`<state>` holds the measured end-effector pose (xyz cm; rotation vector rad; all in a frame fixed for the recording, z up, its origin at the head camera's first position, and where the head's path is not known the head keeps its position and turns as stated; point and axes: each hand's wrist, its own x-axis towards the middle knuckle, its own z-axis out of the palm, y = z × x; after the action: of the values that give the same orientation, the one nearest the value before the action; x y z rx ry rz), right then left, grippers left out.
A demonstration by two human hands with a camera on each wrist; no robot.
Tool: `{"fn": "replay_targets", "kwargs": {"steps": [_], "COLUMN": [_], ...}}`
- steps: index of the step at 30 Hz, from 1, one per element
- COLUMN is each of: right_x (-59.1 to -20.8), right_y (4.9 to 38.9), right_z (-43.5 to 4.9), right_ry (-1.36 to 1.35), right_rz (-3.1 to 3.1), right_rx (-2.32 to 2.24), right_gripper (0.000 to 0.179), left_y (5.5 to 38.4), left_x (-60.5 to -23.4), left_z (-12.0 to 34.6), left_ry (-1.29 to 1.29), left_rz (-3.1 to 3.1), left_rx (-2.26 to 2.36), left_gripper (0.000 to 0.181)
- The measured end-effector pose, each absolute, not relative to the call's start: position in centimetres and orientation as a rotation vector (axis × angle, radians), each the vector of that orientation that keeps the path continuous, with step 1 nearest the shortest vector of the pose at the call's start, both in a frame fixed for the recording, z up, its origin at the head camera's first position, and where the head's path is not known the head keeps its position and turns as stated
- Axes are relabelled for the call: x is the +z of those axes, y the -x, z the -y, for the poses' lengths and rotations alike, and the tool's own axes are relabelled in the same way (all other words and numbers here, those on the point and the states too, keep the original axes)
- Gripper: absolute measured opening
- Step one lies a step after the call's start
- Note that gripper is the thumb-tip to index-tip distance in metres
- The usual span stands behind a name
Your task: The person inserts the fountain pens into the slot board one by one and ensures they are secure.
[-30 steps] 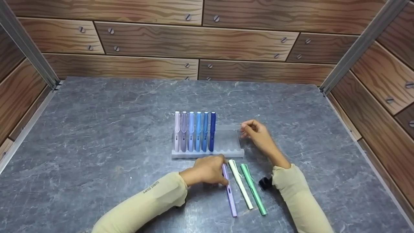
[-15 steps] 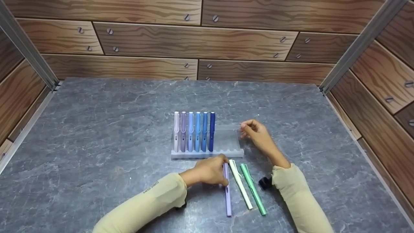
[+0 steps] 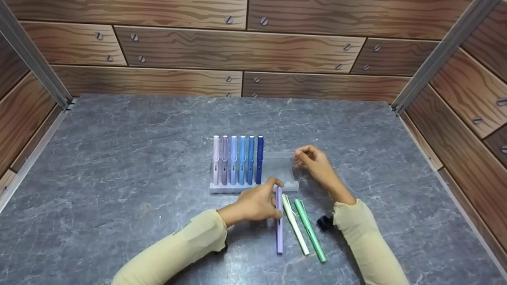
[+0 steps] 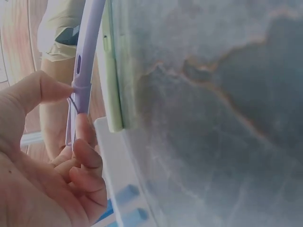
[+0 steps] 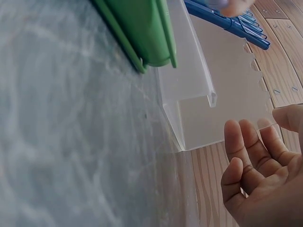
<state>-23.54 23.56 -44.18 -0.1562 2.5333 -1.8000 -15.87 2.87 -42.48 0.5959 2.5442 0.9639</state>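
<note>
My left hand (image 3: 255, 204) pinches a lilac pen (image 3: 280, 237) between thumb and fingers near its capped end, in front of the clear pen stand (image 3: 279, 168). In the left wrist view the thumb presses the lilac pen (image 4: 85, 56) beside its clip. The thumb and fingertips of my right hand (image 3: 317, 164) hold the stand's upper right corner; the right wrist view shows them at the edge of the clear panel (image 5: 222, 113). Several pens (image 3: 242, 162), from pale lilac to dark blue, stand upright in the left slots.
A pale green pen (image 3: 297, 229) and a green pen (image 3: 311, 231) lie side by side on the grey marbled table (image 3: 119, 158), right of the lilac one. A small black object (image 3: 324, 223) sits by the right cuff. Wood-patterned walls (image 3: 237, 47) enclose the table.
The lilac pen has swung from slanted to nearly straight, then moved up toward the stand with my left hand. My right hand stays at the stand's corner.
</note>
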Motion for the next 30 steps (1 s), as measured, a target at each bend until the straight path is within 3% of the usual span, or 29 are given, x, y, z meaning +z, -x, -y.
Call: {"fn": "replay_targets", "kwargs": {"steps": [19,30], "right_x": [-44.1,-44.2], "right_y": [23.6,23.5], "right_z": [-23.5,-23.6], "right_ry": [0.155,0.139], "right_rz": [-2.519,-2.553], "right_rx": [-1.825,-1.769], "right_gripper": [0.028,0.031], "left_y": [17.0,17.7], "left_x": [-39.8,-39.1], "left_z": [-0.8,-0.5], "left_ry": [-0.649,-0.744], "left_rz": [-2.758,-2.978], "left_rx": [1.048,0.875], "left_gripper": [0.074,0.072]}}
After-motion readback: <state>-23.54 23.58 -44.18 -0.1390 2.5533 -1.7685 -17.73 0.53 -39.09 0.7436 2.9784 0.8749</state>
